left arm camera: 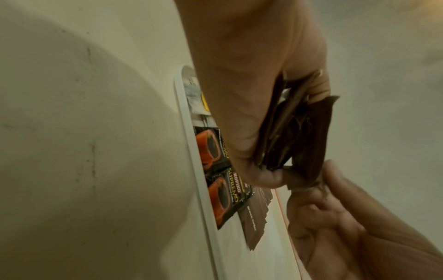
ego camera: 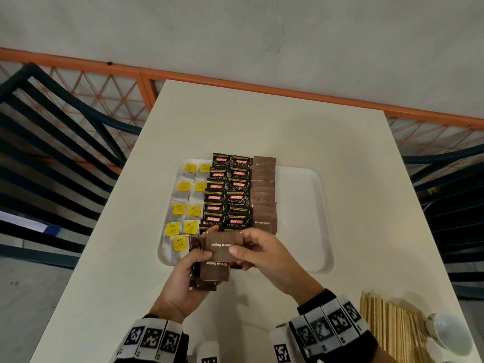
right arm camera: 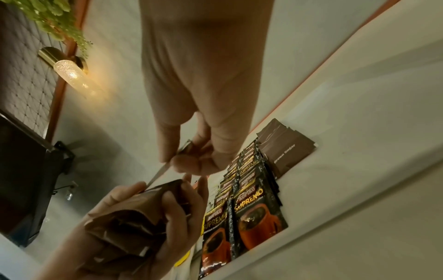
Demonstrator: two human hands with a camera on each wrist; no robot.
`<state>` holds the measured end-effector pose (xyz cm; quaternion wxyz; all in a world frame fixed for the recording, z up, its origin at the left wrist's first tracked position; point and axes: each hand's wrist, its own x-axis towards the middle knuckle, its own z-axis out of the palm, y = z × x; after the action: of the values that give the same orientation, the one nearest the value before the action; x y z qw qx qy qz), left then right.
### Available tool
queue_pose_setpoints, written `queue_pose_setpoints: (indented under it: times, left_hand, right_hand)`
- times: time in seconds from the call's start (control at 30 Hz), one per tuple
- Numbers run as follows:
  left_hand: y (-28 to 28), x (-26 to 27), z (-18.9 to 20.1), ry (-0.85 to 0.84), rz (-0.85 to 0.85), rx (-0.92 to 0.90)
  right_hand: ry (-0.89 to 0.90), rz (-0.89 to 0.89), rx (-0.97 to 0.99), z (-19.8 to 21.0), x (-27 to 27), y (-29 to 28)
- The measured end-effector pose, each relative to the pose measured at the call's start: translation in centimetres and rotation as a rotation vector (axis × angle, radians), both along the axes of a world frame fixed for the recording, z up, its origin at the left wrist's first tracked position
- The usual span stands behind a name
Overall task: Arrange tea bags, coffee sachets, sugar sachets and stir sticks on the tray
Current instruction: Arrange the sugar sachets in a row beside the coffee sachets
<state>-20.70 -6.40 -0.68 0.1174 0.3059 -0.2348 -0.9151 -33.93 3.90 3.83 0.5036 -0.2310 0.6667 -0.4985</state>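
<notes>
A white tray point(ego camera: 301, 205) holds tea bags with yellow tags point(ego camera: 183, 205) on the left, two columns of black coffee sachets point(ego camera: 226, 195) in the middle and a column of brown sugar sachets point(ego camera: 263, 197) to their right. My left hand point(ego camera: 183, 279) grips a bundle of brown sugar sachets point(ego camera: 213, 271) over the tray's near edge. My right hand point(ego camera: 262, 254) pinches one brown sugar sachet point(ego camera: 225, 247) at the top of that bundle. In the left wrist view the bundle point(left arm camera: 294, 132) fans out between my fingers. The right wrist view shows the pinched sachet point(right arm camera: 158, 173) edge-on.
Wooden stir sticks point(ego camera: 392, 328) lie in a pile at the table's near right, beside a white cup point(ego camera: 450, 334). Dark slatted chairs point(ego camera: 52, 153) stand on both sides of the table. An orange railing point(ego camera: 235, 82) runs behind it. The tray's right half point(ego camera: 298, 231) is bare.
</notes>
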Motion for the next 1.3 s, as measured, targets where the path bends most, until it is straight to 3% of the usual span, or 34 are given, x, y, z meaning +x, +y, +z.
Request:
queue_pose_setpoints:
  times: [0.07,0.13,0.23,0.43,0.53,0.6,0.73,0.9,0.97,1.13,1.3]
  left_hand:
    - [0.1,-0.2,0.2,0.020,0.013,0.036]
    - [0.1,-0.3,0.4,0.076,0.018,0.090]
    - [-0.2,-0.3,0.4,0.111,0.036,0.142]
    - [-0.3,-0.2,0.4,0.129,0.022,0.171]
    - [-0.2,-0.2,0.4,0.123,0.016,0.168]
    - [-0.3,-0.2,0.3,0.108,0.019,0.162]
    - [-0.4,-0.1,0.5,0.103,0.035,0.150]
    - [-0.5,0.0,0.8,0.096,0.042,0.139]
    - [-0.5,0.0,0.8,0.092,0.040,0.137]
    - [-0.3,0.1,1.0,0.121,0.033,0.144]
    - [-0.3,0.0,1.2,0.125,0.027,0.113]
  right_hand:
    - [0.172,-0.034,0.020,-0.3,-0.3,0.1]
    - [0.223,-0.115,-0.012,-0.1,-0.8,0.2]
    - [0.164,-0.147,-0.094,0.2,-1.4,0.6]
    - [0.087,-0.143,-0.070,-0.6,-2.1,1.6]
    - [0.181,-0.165,-0.041,-1.4,-2.5,2.1]
    - [0.192,-0.253,-0.015,-2.3,-3.1,2.4]
    - [0.047,-0.501,0.052,-4.2,-4.3,2.9]
    - [0.044,-0.590,0.118,-6.0,-4.8,2.6]
    - [0.093,-0.607,0.145,-6.3,-4.7,2.2]
    - [0.440,-0.563,0.266,-6.7,-4.6,1.4]
    - [0.540,-0.531,0.254,-6.9,-4.3,0.9]
